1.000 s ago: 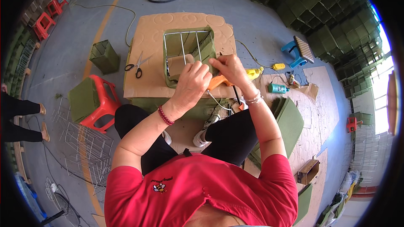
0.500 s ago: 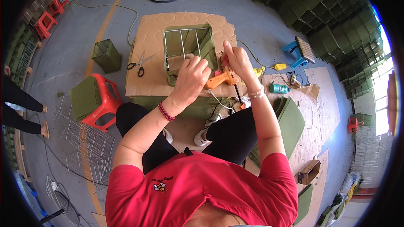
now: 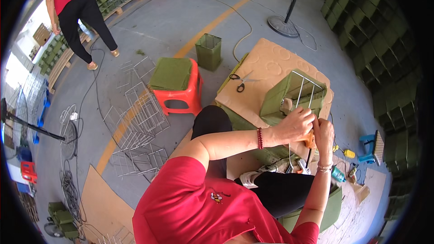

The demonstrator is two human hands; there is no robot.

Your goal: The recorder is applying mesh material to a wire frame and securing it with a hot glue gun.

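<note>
A green fabric box with a bare metal wire frame across its open face lies on the cardboard-topped work surface. My left hand, a red bead bracelet at its wrist, is closed at the box's near edge, fingertips pinched on it. Right beside it, my right hand is closed too, its fingertips near the box's corner; what they pinch is hidden. Below and between my hands shows an orange glue gun, partly covered by them. Scissors with black handles lie open left of the box.
A red stool bears stacked green sheets; wire frames lie on the floor beside it. Another green box stands beyond. Cables cross the floor. A person walks at the far left. A fan stand is behind the table.
The view has swung left, so the table now sits further right. My right hand has come down from its raised-thumb pose and closed beside my left hand at the box.
</note>
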